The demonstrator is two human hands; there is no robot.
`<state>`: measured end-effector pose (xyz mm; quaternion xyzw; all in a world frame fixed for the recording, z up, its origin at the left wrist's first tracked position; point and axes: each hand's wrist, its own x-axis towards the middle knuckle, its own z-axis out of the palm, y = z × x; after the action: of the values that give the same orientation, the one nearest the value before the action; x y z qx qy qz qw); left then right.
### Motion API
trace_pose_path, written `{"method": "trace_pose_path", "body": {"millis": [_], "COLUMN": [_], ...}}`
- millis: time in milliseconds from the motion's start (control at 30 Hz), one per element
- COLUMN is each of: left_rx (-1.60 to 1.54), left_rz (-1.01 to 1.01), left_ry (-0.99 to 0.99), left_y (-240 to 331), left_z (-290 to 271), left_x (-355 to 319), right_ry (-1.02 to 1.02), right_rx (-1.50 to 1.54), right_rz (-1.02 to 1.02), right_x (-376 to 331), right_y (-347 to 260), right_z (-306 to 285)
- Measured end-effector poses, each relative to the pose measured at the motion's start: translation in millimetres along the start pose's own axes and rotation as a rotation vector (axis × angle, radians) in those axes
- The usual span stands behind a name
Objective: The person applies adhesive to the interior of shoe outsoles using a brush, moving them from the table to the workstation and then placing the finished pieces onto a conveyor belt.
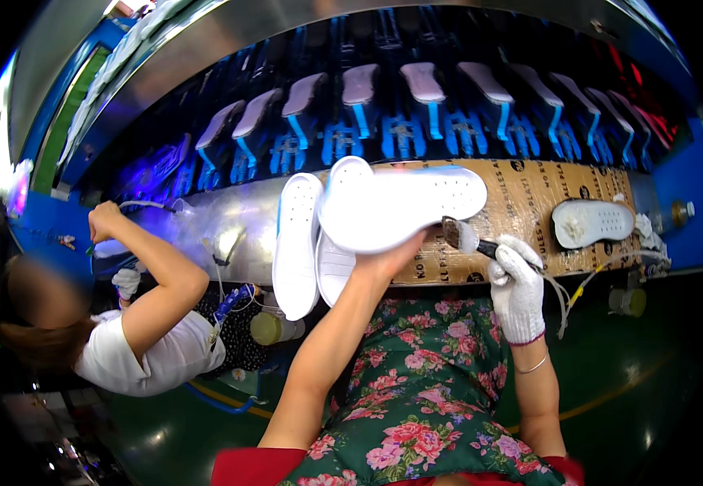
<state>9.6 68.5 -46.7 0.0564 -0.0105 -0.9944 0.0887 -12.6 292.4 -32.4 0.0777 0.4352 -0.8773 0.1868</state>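
Note:
My bare left hand [397, 257] is closed on the near edge of a white shoe sole [392, 209], holding it tilted over the bench. The sole is partly blurred, with small holes toward its right end. My right hand [517, 283], in a white knitted glove, grips a brush [466, 237] with a black handle and a thin tube trailing from it. Its dark bristle end is close to the sole's near edge; whether they touch I cannot tell. Left of the held sole lies another white sole [296, 247], beside a further one [334, 274] partly hidden beneath it.
A brown-taped board [521, 190] covers the right part of the metal bench [242, 215]. On it sits a sole with a whitish clump [594, 223]. Behind runs a rack of blue holders bearing pale soles [427, 83]. A co-worker [153, 348] works at left, near a capped jar [274, 328].

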Motion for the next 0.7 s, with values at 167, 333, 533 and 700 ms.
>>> {"method": "trace_pose_path", "body": {"millis": [167,333,533,700], "left_rx": [0.144,-0.01,-0.057,0.397], "left_rz": [-0.445,-0.462,-0.406,-0.185], "left_ry": [-0.027,0.046,-0.091,0.127], "left_y": [-14,-41,-61,-72], "left_z": [-18,-48,-41,-32], "left_x": [-78,-90,-89,-81], "right_ry": [0.037,-0.123,-0.359,-0.443], "right_rx": [0.048,-0.126,-0.734,-0.918], "right_rz": [0.035,-0.05,-0.668,-1.055], "right_x": [0,-7,-10,-7], "right_y": [12,3,-46,-57], "right_z": [-5,16,47,63]}}
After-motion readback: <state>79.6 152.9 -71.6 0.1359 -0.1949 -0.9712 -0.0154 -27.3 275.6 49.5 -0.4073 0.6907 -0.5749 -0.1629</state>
